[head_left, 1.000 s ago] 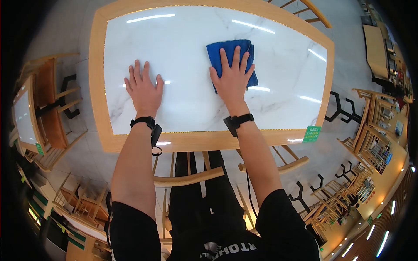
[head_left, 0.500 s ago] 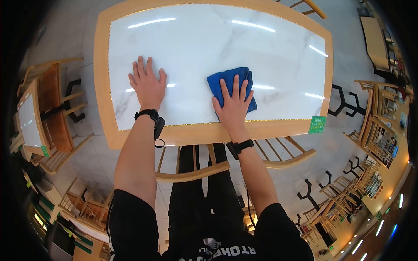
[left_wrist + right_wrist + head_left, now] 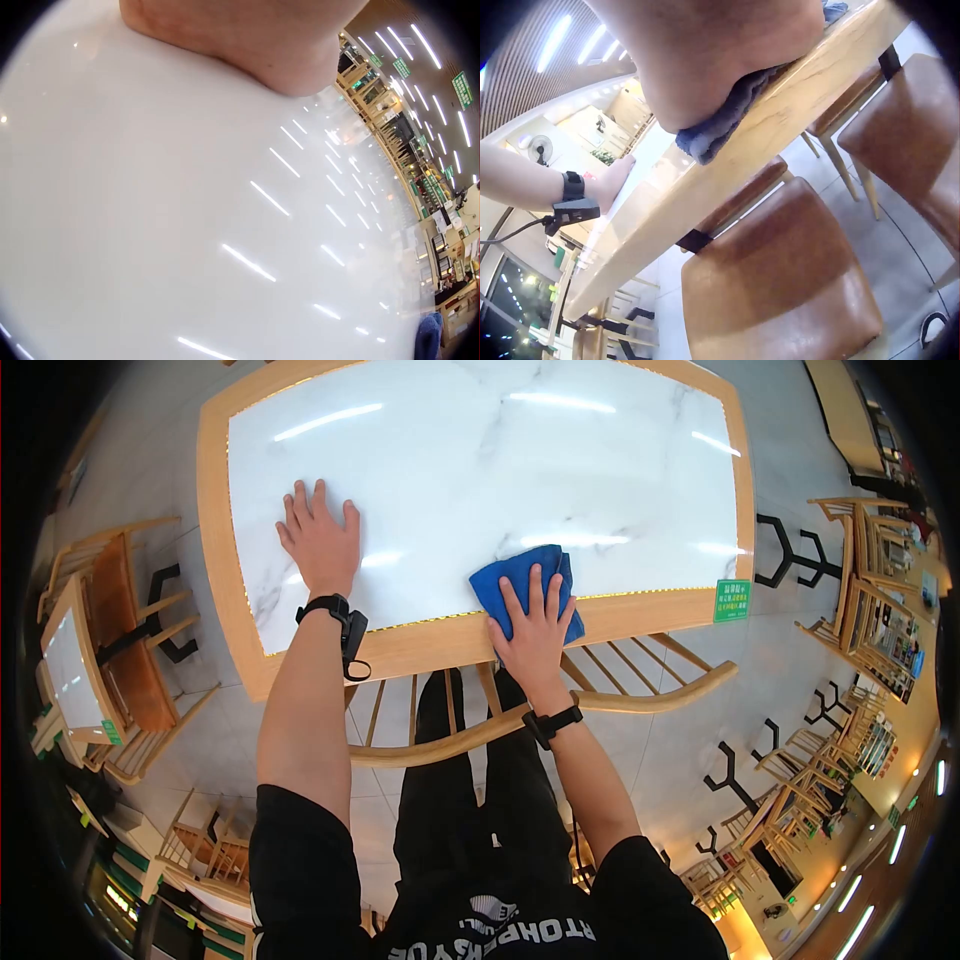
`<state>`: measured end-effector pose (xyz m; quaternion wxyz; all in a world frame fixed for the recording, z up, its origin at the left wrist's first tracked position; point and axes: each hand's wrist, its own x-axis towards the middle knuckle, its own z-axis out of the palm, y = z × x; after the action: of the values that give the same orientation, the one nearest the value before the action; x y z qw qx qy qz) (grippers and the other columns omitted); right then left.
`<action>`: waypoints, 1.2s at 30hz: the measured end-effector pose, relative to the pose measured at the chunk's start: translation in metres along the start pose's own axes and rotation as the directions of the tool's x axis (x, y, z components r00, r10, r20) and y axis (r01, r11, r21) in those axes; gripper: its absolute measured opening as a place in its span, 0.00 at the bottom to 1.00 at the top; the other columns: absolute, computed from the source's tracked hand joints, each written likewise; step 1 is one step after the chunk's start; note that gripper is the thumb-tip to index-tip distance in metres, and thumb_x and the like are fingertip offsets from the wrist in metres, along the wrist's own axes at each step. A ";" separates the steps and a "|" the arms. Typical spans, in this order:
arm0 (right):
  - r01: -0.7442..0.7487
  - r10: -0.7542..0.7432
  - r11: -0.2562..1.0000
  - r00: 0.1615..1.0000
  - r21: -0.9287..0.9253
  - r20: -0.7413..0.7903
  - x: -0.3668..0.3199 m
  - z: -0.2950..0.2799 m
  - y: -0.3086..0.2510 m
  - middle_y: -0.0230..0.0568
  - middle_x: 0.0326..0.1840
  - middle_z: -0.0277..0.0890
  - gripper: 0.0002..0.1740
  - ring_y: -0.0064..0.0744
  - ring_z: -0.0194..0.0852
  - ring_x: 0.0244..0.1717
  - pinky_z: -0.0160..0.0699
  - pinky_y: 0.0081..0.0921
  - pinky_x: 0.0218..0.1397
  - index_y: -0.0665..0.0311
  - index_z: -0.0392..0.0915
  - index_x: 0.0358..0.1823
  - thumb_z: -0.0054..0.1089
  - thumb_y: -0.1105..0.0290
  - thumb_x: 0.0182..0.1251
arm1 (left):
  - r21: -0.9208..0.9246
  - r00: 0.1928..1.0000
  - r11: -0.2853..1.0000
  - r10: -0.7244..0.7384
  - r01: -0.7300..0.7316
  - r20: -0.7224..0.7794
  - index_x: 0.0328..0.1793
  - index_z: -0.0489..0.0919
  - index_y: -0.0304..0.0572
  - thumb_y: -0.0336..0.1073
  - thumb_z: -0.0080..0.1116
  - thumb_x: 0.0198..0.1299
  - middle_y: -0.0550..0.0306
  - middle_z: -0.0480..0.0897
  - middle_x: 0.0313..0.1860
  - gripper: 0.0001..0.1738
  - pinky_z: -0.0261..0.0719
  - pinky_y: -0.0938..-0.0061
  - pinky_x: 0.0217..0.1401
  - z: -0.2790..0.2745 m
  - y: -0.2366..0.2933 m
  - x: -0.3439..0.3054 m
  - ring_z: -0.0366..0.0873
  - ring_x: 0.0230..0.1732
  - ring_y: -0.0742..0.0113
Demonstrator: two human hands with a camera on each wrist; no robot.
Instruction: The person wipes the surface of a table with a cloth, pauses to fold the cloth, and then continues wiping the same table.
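A folded blue cloth (image 3: 493,582) lies over the near wooden edge of a white marble-patterned table (image 3: 420,490). My right hand (image 3: 536,643) presses flat on it, fingers straight and a little spread. In the right wrist view the cloth (image 3: 720,127) shows under the heel of that hand, right at the table's rim. Off to the left, my left hand (image 3: 322,550) rests on the white tabletop with its fingers stretched out and holds nothing. The left wrist view shows the heel of this hand (image 3: 247,45) against the glossy surface.
Wooden chairs with curved backs (image 3: 450,745) stand at the near side; brown seats (image 3: 780,277) show below the edge. A green sticker (image 3: 732,600) sits at the table's near right corner. Another table (image 3: 75,650) with a chair stands at the left.
My right hand has drawn the blue cloth toward me, from the middle of the tabletop to the near wooden edge. The left hand stays on the tabletop at the left.
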<state>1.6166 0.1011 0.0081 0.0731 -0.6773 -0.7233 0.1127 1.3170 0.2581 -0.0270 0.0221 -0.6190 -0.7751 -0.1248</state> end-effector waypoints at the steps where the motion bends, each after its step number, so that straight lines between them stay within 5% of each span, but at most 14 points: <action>1: -0.008 0.008 1.000 1.000 0.007 0.003 -0.005 0.000 0.001 0.49 0.93 0.48 0.36 0.67 0.36 0.91 0.36 0.81 0.83 0.39 0.73 0.81 0.64 0.46 0.72 | -0.005 1.000 1.000 0.002 -0.002 -0.004 0.82 0.72 0.48 0.53 0.55 0.74 0.47 0.63 0.86 0.34 0.48 0.36 0.88 0.000 0.000 0.000 0.55 0.88 0.44; 15: -0.034 0.032 0.999 0.997 0.032 0.066 -0.038 -0.003 -0.019 0.62 0.93 0.41 0.35 0.76 0.28 0.91 0.32 0.83 0.81 0.47 0.73 0.81 0.61 0.49 0.75 | -0.032 1.000 0.999 -0.011 0.012 0.025 0.82 0.70 0.48 0.53 0.54 0.75 0.46 0.62 0.87 0.34 0.45 0.37 0.89 -0.003 0.002 0.001 0.52 0.89 0.44; 23: 0.058 -0.067 0.994 0.993 0.093 0.095 -0.043 0.012 -0.061 0.62 0.93 0.41 0.32 0.80 0.29 0.90 0.32 0.89 0.78 0.41 0.74 0.80 0.61 0.48 0.76 | -0.012 0.997 1.000 -0.027 0.027 0.068 0.83 0.69 0.46 0.52 0.53 0.76 0.46 0.60 0.88 0.34 0.44 0.37 0.89 -0.007 0.006 0.000 0.51 0.89 0.43; 36: 0.015 -0.014 1.000 0.999 -0.017 0.029 0.042 0.017 -0.078 0.58 0.93 0.43 0.34 0.75 0.30 0.91 0.33 0.86 0.80 0.39 0.74 0.79 0.63 0.47 0.72 | -0.034 0.996 0.999 -0.025 0.028 0.084 0.81 0.71 0.45 0.51 0.54 0.74 0.44 0.60 0.88 0.34 0.44 0.35 0.88 -0.010 0.007 0.001 0.51 0.89 0.41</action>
<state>1.5335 0.1376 0.0101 0.0577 -0.6710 -0.7301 0.1159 1.3222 0.2579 -0.0161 -0.0227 -0.6137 -0.7811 -0.1127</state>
